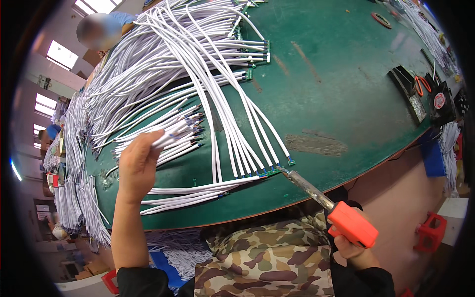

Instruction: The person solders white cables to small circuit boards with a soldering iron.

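My right hand [354,247] is wrapped round the red handle of a soldering gun [352,223]. Its metal barrel slants up to the left, and the tip ends close by a row of small green circuit boards [269,173]. White cables [237,143] run down to these boards. Whether the tip touches a board I cannot tell. My left hand [137,166] is closed in a pinch on a white cable [166,140], above a bundle of loose cables [185,121] with bare coloured wire ends. Several white cables [198,189] lie below, towards the near edge.
A large heap of white cables [133,64] covers the far left of the green table [326,99]. Black trays [408,94], orange-handled scissors [421,86] and a tape roll [381,20] sit on the right. Beside the table stands a red stool [429,232]. Another person [99,30] is beyond the heap.
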Motion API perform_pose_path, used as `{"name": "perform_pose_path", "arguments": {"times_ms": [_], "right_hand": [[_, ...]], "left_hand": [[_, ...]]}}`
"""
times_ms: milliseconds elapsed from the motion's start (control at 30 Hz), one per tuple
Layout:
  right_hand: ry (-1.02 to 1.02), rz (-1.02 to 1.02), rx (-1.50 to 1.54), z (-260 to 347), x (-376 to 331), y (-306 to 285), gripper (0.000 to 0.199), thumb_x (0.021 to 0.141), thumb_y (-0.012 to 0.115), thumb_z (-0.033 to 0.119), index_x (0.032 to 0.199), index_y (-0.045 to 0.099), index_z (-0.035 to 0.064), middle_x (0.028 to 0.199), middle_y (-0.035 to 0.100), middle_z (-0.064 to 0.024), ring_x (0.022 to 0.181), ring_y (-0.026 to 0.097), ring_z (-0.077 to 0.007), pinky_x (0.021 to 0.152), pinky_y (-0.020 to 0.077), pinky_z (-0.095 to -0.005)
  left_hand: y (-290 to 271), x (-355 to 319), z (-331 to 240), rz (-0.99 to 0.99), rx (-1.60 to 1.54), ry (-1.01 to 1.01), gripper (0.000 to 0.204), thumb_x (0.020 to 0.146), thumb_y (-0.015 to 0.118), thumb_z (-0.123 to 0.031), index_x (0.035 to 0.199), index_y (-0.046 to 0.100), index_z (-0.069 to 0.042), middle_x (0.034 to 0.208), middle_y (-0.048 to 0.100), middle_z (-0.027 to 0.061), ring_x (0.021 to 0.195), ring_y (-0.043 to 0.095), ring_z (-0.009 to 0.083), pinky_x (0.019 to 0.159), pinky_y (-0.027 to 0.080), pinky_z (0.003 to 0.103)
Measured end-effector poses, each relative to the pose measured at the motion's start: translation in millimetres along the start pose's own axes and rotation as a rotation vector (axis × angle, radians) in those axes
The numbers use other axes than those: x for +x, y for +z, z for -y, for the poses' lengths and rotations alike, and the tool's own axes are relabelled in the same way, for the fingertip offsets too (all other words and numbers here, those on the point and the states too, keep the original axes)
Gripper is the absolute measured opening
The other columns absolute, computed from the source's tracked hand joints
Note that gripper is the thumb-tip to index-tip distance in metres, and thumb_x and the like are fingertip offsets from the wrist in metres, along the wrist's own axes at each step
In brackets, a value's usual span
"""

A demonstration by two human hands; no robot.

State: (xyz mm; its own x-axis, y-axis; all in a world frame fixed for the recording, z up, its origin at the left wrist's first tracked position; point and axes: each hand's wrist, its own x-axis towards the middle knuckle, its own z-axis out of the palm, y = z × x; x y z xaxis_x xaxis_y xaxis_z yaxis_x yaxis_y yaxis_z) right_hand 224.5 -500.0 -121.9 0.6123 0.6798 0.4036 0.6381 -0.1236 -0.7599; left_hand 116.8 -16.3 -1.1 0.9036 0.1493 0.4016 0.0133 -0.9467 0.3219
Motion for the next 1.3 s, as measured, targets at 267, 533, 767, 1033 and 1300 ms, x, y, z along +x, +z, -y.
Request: {"name": "perform_pose_path", "arguments": {"times_ms": [267,533,767,1033,1300], "right_hand": [[-0.013,-0.007,0.002,-1,2,-1,0.046,0.086,0.074,0.028,0.123,0.066,0.0,0.119,0.066,-0.0155,0.084,0.069,-0.0365,0.074,0.0571,-0.0465],[-0.038,-0.191,0.107,11,30,16,0.027,0.085,0.071,0.028,0.088,0.068,0.0017,0.076,0.065,-0.0094,0.057,0.058,-0.0303,0.052,0.0433,-0.039],[0.057,-0.135,0.167,8,14,8,0.031,0.088,0.071,0.032,0.094,0.071,0.0018,0.087,0.069,-0.0107,0.075,0.065,-0.0269,0.067,0.0509,-0.0385],[-0.009,-0.079,0.086,14,29,7,0.034,0.08,0.072,0.026,0.103,0.071,0.001,0.092,0.069,-0.0131,0.068,0.066,-0.0334,0.06,0.0512,-0.0405],[-0.028,-0.064,0.046,1,7,0,0.05,0.083,0.075,0.028,0.123,0.065,-0.001,0.117,0.068,-0.0159,0.083,0.069,-0.0367,0.074,0.0573,-0.0462]], "left_hand": [[-121,-8,12,-0.819,-0.667,0.014,0.042,0.108,0.056,-0.016,0.143,0.049,0.006,0.107,0.066,0.0107,0.088,0.058,0.0163,0.084,0.048,0.031],[-97,-9,29,-0.763,-0.8,-0.12,0.048,0.105,0.061,-0.008,0.149,0.046,0.002,0.103,0.069,0.0107,0.095,0.066,0.018,0.089,0.054,0.033],[-77,10,5,-0.535,-0.848,-0.091,0.029,0.103,0.063,-0.013,0.128,0.067,0.001,0.084,0.066,0.0076,0.069,0.061,0.0175,0.058,0.05,0.032],[-6,35,-67,0.311,0.1,0.238,0.041,0.082,0.063,0.001,0.123,0.067,-0.007,0.1,0.068,0.0117,0.083,0.069,0.0324,0.068,0.056,0.041],[37,27,-72,0.381,-0.09,0.08,0.038,0.075,0.073,0.003,0.112,0.067,-0.005,0.097,0.067,0.0114,0.082,0.067,0.034,0.071,0.054,0.041]]}}
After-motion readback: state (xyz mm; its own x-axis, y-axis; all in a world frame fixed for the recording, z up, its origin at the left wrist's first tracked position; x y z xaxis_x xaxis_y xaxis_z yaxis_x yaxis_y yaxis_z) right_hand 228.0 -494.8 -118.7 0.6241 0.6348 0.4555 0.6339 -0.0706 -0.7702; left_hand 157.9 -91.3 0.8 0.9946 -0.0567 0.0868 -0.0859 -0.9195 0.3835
